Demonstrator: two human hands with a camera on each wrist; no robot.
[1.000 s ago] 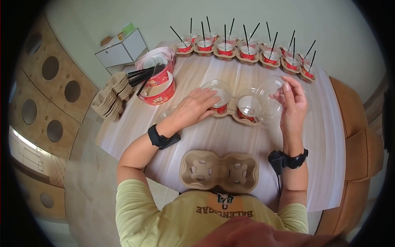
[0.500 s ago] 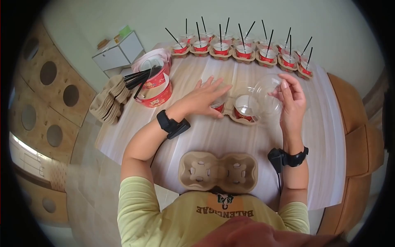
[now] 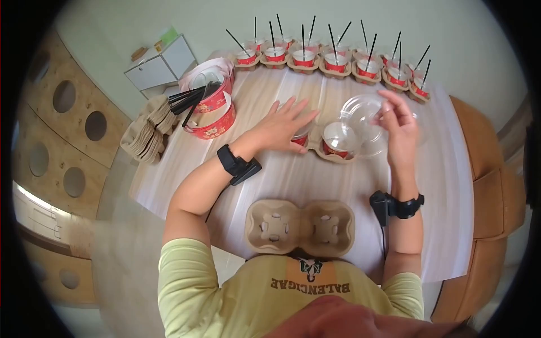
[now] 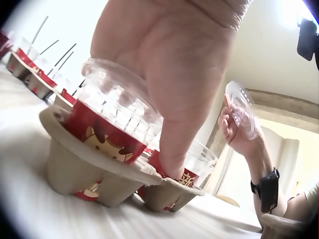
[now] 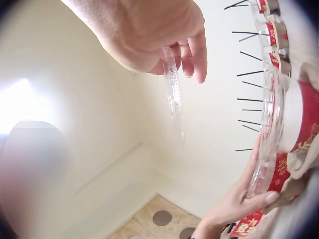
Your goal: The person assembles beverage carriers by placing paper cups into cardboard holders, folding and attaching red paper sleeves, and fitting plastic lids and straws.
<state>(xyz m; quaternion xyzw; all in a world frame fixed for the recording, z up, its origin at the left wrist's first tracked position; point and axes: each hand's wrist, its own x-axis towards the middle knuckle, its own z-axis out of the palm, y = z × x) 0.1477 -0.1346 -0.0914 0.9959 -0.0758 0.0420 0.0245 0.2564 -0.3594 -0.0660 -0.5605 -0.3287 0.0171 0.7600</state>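
Note:
Two red paper cups sit in a brown cardboard cup carrier point(image 4: 75, 174) in mid-table. My left hand point(image 3: 282, 127) lies with spread fingers over the left cup point(image 4: 107, 137), its palm on the clear lid point(image 4: 112, 72) at the cup's top. In the head view this hand hides most of that cup. To its right, the other cup point(image 3: 340, 138) shows a transparent rim above its red part. My right hand point(image 3: 400, 127) pinches a clear plastic lid point(image 3: 360, 118) by the edge, raised beside the right cup. In the right wrist view this lid point(image 5: 174, 99) hangs edge-on from the fingers.
Nearer my body lies another two-hollow cup carrier point(image 3: 300, 228). Red tubs point(image 3: 213, 125) with black straws point(image 3: 186, 101) stand at the left, beside stacked carriers point(image 3: 147, 132). Several filled carriers point(image 3: 335, 72) with straws in their cups line the back edge. A brown chair point(image 3: 484, 197) is at the right.
My left hand has spread its fingers and moved over the left cup's top, covering the clear lid seen there before. My right hand keeps holding its lid, now turned flatter to the head view.

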